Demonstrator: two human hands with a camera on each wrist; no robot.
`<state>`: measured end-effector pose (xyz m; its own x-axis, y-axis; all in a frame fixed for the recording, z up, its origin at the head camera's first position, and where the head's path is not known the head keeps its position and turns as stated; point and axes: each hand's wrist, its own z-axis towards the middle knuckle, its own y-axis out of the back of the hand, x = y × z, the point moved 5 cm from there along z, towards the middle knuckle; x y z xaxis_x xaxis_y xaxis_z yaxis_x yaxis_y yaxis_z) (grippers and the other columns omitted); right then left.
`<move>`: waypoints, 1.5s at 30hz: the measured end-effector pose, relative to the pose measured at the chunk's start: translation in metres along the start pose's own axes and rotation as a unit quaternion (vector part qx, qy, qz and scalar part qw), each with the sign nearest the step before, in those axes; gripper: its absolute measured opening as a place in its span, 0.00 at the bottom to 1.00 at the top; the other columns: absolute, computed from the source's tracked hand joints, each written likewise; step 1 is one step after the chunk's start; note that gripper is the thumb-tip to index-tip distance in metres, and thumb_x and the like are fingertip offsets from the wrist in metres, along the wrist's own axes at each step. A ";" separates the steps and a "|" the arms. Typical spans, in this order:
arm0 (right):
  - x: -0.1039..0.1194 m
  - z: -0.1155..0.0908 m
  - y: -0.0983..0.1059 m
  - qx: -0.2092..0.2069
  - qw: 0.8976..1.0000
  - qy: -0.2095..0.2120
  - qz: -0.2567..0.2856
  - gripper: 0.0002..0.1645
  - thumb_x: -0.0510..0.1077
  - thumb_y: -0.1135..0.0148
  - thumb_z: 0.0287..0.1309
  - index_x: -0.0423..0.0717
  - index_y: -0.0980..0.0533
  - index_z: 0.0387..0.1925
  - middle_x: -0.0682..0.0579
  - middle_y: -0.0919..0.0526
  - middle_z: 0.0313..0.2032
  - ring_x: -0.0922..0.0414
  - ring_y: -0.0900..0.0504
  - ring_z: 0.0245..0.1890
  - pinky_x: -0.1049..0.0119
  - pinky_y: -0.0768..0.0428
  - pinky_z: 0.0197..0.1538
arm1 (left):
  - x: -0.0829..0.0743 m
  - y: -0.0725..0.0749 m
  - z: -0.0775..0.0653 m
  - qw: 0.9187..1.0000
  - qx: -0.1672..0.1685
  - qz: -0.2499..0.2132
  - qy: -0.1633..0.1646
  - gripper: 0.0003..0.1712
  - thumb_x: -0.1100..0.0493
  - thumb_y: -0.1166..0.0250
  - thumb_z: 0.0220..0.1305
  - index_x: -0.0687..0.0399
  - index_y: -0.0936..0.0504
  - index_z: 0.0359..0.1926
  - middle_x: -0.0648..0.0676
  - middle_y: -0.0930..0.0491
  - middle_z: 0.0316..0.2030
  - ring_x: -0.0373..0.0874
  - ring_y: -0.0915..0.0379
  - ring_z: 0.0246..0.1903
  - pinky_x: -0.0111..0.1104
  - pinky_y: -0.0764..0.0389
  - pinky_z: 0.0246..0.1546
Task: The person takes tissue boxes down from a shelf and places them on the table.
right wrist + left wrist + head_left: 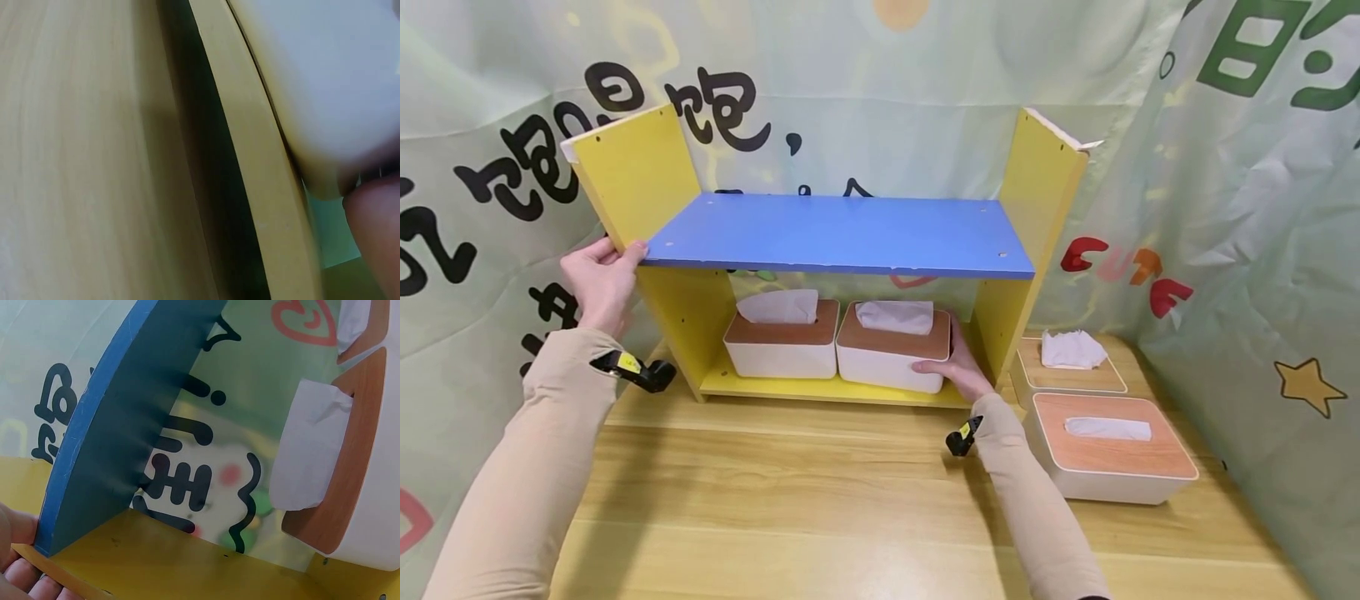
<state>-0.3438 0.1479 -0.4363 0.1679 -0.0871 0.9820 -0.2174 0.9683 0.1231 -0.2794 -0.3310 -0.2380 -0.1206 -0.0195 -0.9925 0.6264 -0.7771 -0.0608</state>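
My left hand [601, 279] grips the front edge of the yellow side panel [643, 179] of a small shelf, its thumb at the corner of the blue board [842, 233]. On the lower yellow board [760, 388] sit two white tissue boxes with wood-look lids. The left tissue box [782, 358] stands beside the other, close to it. My right hand [958, 367] holds the right tissue box [887, 367] at its right end, thumb on the front face and fingers behind. That box sits slightly skewed, its front right corner near the board's front edge. Tissue sticks out of both lids.
Two more tissue boxes stand on the wooden table [775, 500] to the right of the shelf: a rear box [1075, 379] and a front box [1112, 487]. A printed cloth [880, 100] hangs behind and along both sides.
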 end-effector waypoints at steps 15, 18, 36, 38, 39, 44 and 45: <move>0.002 -0.007 -0.006 -0.047 0.998 0.009 0.038 0.73 0.32 0.28 0.47 0.51 0.68 0.80 0.49 0.67 0.81 0.51 0.65 0.81 0.47 0.59 0.82 | 0.000 -0.001 0.000 1.000 0.003 -0.026 -0.004 0.29 0.64 0.29 0.60 0.61 0.22 0.63 0.31 0.21 0.16 0.26 0.21 0.27 0.14 0.22 0.32; 0.004 -0.010 -0.007 -0.055 0.998 0.017 0.023 0.73 0.32 0.27 0.47 0.51 0.67 0.81 0.48 0.65 0.81 0.50 0.63 0.81 0.46 0.58 0.82 | 0.000 -0.001 0.000 1.000 0.001 -0.027 -0.006 0.29 0.64 0.29 0.59 0.61 0.22 0.63 0.31 0.21 0.16 0.25 0.21 0.27 0.14 0.23 0.31; 0.012 -0.035 -0.011 -0.098 0.995 0.024 -0.003 0.73 0.36 0.21 0.41 0.54 0.58 0.80 0.46 0.51 0.79 0.50 0.49 0.78 0.49 0.50 0.81 | 0.000 -0.001 0.000 0.998 -0.002 -0.059 -0.002 0.27 0.66 0.29 0.58 0.64 0.20 0.60 0.34 0.20 0.15 0.27 0.22 0.25 0.15 0.24 0.27; 0.012 -0.036 -0.010 -0.100 0.995 0.027 0.006 0.72 0.35 0.21 0.40 0.53 0.57 0.80 0.46 0.49 0.78 0.50 0.47 0.77 0.50 0.49 0.80 | 0.001 0.000 0.000 0.998 -0.003 -0.059 -0.001 0.28 0.66 0.29 0.58 0.64 0.20 0.60 0.35 0.20 0.16 0.27 0.22 0.25 0.15 0.24 0.27; 0.012 -0.037 -0.010 -0.100 0.994 0.030 0.011 0.71 0.34 0.21 0.40 0.53 0.56 0.79 0.46 0.47 0.78 0.50 0.46 0.76 0.50 0.48 0.80 | 0.001 0.000 0.001 0.998 -0.004 -0.059 0.000 0.28 0.66 0.29 0.58 0.64 0.20 0.60 0.35 0.20 0.16 0.27 0.22 0.25 0.15 0.24 0.27; 0.016 -0.042 -0.010 -0.103 0.993 0.038 0.048 0.70 0.29 0.23 0.38 0.52 0.53 0.78 0.47 0.42 0.75 0.53 0.41 0.73 0.55 0.44 0.78 | 0.001 0.000 0.001 0.998 -0.002 -0.059 0.003 0.28 0.66 0.29 0.58 0.63 0.20 0.61 0.34 0.20 0.16 0.28 0.21 0.26 0.15 0.23 0.29; 0.018 -0.044 -0.010 -0.103 0.992 0.038 0.056 0.70 0.29 0.23 0.37 0.51 0.53 0.78 0.48 0.42 0.75 0.53 0.41 0.72 0.56 0.43 0.78 | 0.001 0.000 0.001 0.998 -0.002 -0.062 0.002 0.27 0.66 0.29 0.58 0.63 0.20 0.61 0.35 0.20 0.16 0.28 0.21 0.26 0.15 0.23 0.29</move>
<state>-0.2966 0.1468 -0.4262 0.2280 0.0351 0.9730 -0.0392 0.9989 -0.0268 -0.2807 -0.3319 -0.2391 -0.1934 0.0787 -0.9780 0.6101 -0.7710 -0.1827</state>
